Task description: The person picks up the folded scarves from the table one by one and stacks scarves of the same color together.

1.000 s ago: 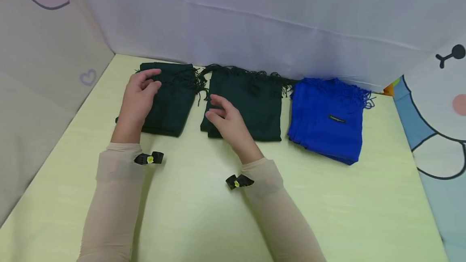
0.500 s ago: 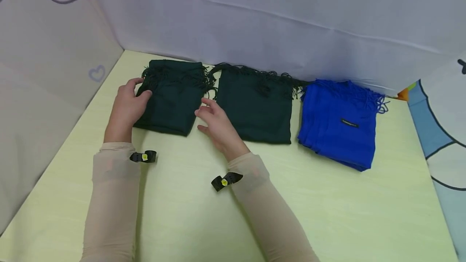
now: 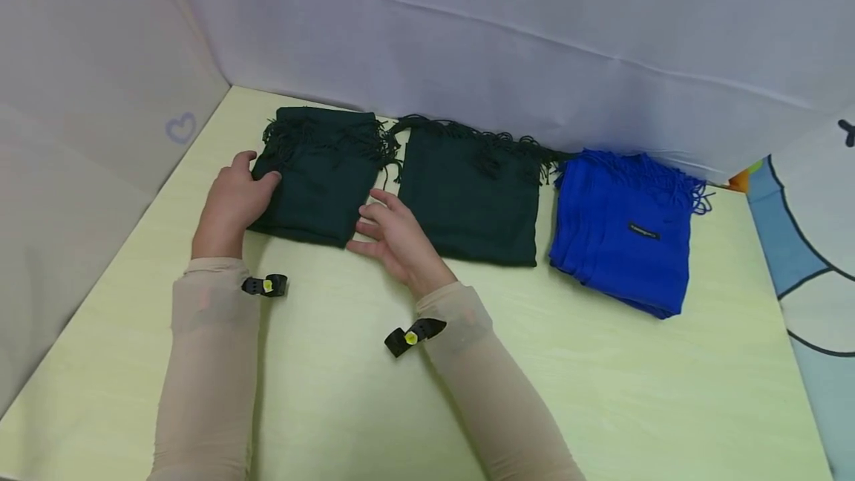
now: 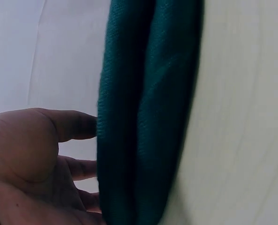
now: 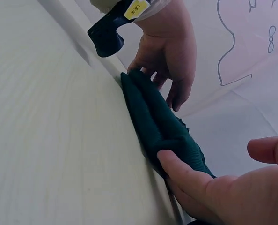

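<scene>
A dark green folded scarf with fringe lies at the back left of the table. My left hand rests at its left edge, thumb over the cloth; the left wrist view shows relaxed fingers meeting its thick folded layers. At the scarf's near right corner is my right hand, fingers spread. In the right wrist view one finger touches the folded edge, while the thumb stands away from it. A second dark green folded scarf lies just right of the first, partly behind my right hand.
A blue folded scarf with a small black label lies right of the green ones. White printed cloth hangs along the back and sides of the pale yellow table.
My left hand has come down from over the left scarf to its left edge. My right hand has moved left from the middle scarf to the left scarf's right edge. The view has shifted slightly.
</scene>
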The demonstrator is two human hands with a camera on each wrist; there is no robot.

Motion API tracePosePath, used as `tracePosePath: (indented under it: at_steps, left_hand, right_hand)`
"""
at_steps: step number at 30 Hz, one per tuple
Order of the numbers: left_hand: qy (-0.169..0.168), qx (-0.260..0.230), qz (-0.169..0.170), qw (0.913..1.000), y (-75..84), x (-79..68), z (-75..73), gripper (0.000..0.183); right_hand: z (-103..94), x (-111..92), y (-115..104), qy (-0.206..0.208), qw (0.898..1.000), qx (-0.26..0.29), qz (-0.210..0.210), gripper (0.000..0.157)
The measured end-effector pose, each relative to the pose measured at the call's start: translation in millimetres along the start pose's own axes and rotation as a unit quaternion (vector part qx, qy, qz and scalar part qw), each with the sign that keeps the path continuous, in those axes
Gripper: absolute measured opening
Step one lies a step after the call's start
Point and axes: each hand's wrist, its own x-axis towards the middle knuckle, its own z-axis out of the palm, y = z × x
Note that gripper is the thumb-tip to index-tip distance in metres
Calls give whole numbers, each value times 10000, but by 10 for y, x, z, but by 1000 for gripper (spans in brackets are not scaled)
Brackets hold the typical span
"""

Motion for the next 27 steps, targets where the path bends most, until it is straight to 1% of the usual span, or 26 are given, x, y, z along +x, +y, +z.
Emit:
tracePosePath:
  at_steps: [4,9,15,22,24,27]
  left_hand:
    - [21,-37,-50,10000,-16,12,21,75]
    - [112,-191,-35,9997,-35,26,22,75]
    - [136,-287,-53,9995,-59,41,22,77]
    - [95,-567,-10,9983,-61,44,52,81]
    - [117,-737,15,9972,-66,51,65,82]
    - [104,-1192,93,9928,-66,67,88,82]
  right_hand:
    - [7,32,37,-86,9998,169,-30,58]
    - [37,68,78,-255,9994,198,-128,56]
    - [46,109,123,-396,9987,248,-184,58]
    - [50,145,140,-381,9990,-82,-198,63]
    - [59,154,137,-376,9990,-172,-180,66]
    - [71,186,136,-360,9989,-217,-214,68]
